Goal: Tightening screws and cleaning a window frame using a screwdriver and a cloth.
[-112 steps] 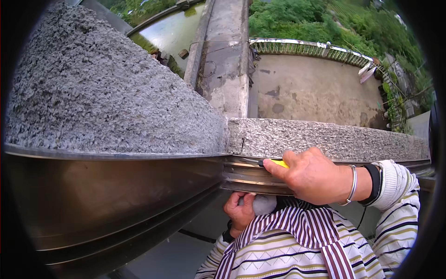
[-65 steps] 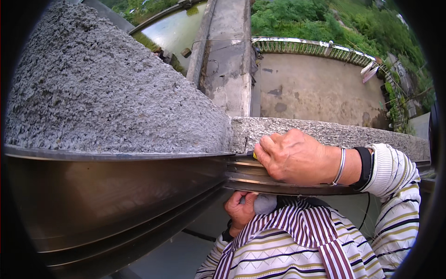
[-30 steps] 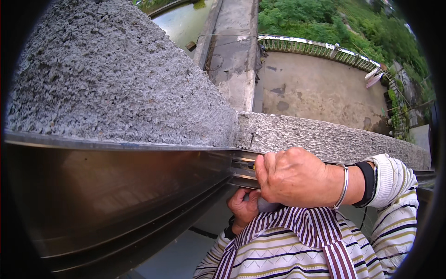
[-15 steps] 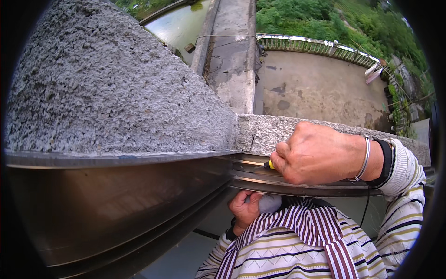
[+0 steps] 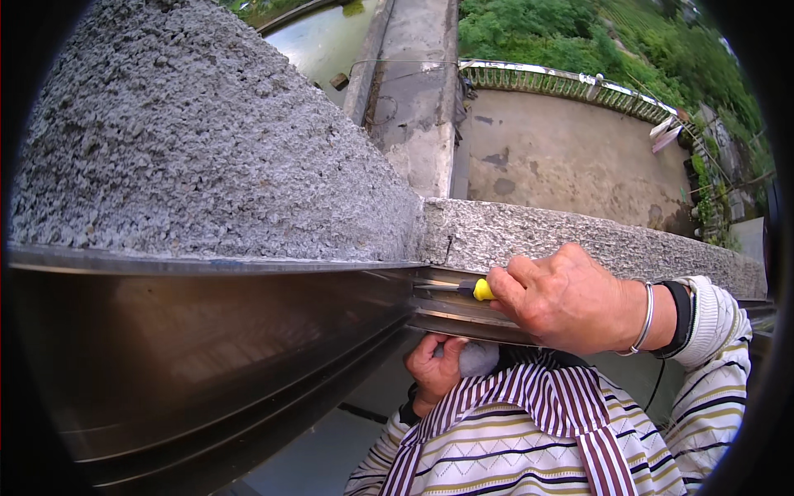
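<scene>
**Deep in the corner: a yellow-handled metal screwdriver [image 5: 473,289] along a ridged brown metal track [image 5: 463,307]**

In the channel, close to the inner corner, the screwdriver lies nearly flat, dark collar and slim shaft on show, tip pointing left at the tall, glossy brown metal panel [image 5: 207,355]. Is it touching there? I can't make that out. On the handle, it's the bare right hand [image 5: 562,302], fingers wrapped snugly around the yellow, thumb and forefinger out in front.

And here's the danger, as I read it: narrow tip, smooth metal. Push at a bad angle and it could skid, scoring the panel or jumping the near lip toward the bare left hand [image 5: 434,368]. That one sits just below the lip, fingers curled in, thumb up by the edge, right beside a rounded pale-grey lump [image 5: 478,359], partly hidden; whether the hand has hold of it, I can't say.

Just beyond the track runs a rough, pale-grey ledge [image 5: 513,240], meeting a coarse grey wall [image 5: 207,149] at the left. Knuckles near that grit: a sudden slip could graze them. And if the grip loosened mid-push, the tool might go over, down toward the stained concrete yard [image 5: 571,157] with its curved, white-topped balustrade [image 5: 595,87].
</scene>
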`<state>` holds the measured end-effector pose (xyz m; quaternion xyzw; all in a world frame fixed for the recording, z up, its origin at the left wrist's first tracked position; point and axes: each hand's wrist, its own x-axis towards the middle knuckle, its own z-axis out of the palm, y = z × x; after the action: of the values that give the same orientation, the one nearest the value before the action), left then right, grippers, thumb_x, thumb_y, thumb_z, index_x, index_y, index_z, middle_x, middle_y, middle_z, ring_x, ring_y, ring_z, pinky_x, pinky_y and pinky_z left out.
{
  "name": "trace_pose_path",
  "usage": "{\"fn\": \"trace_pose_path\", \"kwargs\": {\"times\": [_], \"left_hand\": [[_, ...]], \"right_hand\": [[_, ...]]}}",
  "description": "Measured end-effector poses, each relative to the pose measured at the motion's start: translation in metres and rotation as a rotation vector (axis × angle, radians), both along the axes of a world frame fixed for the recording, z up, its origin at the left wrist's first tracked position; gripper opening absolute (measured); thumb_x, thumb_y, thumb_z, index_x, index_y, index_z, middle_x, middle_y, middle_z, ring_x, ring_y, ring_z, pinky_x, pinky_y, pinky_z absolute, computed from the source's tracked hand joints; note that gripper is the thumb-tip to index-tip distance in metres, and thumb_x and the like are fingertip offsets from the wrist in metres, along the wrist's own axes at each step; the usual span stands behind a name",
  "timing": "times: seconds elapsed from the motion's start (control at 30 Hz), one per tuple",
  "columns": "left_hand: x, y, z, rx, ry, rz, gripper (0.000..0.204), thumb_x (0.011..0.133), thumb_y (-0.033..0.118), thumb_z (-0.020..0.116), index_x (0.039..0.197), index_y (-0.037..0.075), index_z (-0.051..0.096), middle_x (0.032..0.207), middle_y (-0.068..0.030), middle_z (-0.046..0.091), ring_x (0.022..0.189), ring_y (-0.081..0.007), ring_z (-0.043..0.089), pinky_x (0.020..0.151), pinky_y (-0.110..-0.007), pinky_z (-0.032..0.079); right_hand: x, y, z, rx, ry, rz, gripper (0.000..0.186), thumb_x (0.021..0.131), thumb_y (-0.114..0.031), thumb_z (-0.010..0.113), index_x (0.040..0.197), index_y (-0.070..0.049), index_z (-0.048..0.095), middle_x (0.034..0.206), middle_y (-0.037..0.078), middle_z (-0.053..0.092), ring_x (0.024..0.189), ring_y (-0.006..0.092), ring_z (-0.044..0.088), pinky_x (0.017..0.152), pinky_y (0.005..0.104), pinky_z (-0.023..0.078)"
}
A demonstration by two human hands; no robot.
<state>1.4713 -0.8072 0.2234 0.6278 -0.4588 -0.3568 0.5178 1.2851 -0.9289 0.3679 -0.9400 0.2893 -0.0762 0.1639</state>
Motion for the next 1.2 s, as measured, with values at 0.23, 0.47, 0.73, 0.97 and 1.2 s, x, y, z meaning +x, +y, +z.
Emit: {"fn": "trace_pose_path", "kwargs": {"times": [0.23,0.47,0.73,0.97,1.2], "left_hand": [[-0.004,-0.003,0.006,-0.013,-0.020,0.018,0.024,0.083,0.021,0.071,0.079,-0.002,0.064,0.065,-0.0049,0.063,0.060,-0.0101,0.057,0.057,-0.025,0.046],[-0.005,-0.003,0.002,-0.017,-0.001,0.033,0.024,0.081,0.020,0.072,0.080,-0.003,0.064,0.066,-0.0045,0.063,0.060,-0.0095,0.057,0.057,-0.024,0.046],[-0.002,0.000,-0.007,-0.033,-0.019,0.022,0.026,0.082,0.021,0.071,0.082,-0.003,0.064,0.067,-0.0053,0.063,0.061,-0.0098,0.057,0.057,-0.024,0.046],[-0.002,-0.001,-0.003,-0.029,-0.043,-0.008,0.025,0.082,0.021,0.071,0.081,-0.003,0.064,0.067,-0.0056,0.064,0.060,-0.0100,0.057,0.057,-0.025,0.047],[-0.002,0.001,-0.008,-0.037,0.027,-0.007,0.022,0.082,0.018,0.071,0.082,-0.003,0.064,0.068,-0.0053,0.064,0.061,-0.0102,0.058,0.058,-0.025,0.047]], "right_hand": [[-0.004,0.018,-0.008,0.193,0.127,-0.098,0.015,0.079,-0.012,0.053,0.082,0.002,0.051,0.065,0.014,0.061,0.052,0.0273,0.061,0.046,0.0391,0.046],[0.002,0.006,-0.020,0.306,0.081,-0.166,0.023,0.086,-0.019,0.052,0.074,0.000,0.052,0.055,0.016,0.056,0.051,0.0323,0.059,0.047,0.0422,0.045],[0.008,0.000,-0.019,0.381,0.046,-0.182,0.030,0.089,-0.023,0.050,0.070,0.000,0.057,0.056,0.018,0.057,0.053,0.0354,0.059,0.051,0.0439,0.046],[0.016,0.001,-0.025,0.373,0.016,-0.208,0.031,0.089,-0.024,0.050,0.069,0.000,0.058,0.057,0.018,0.058,0.055,0.0348,0.060,0.053,0.0441,0.047],[0.017,-0.001,-0.026,0.362,0.002,-0.172,0.032,0.089,-0.025,0.051,0.070,-0.001,0.058,0.058,0.018,0.058,0.056,0.0356,0.060,0.054,0.0448,0.047]]}}
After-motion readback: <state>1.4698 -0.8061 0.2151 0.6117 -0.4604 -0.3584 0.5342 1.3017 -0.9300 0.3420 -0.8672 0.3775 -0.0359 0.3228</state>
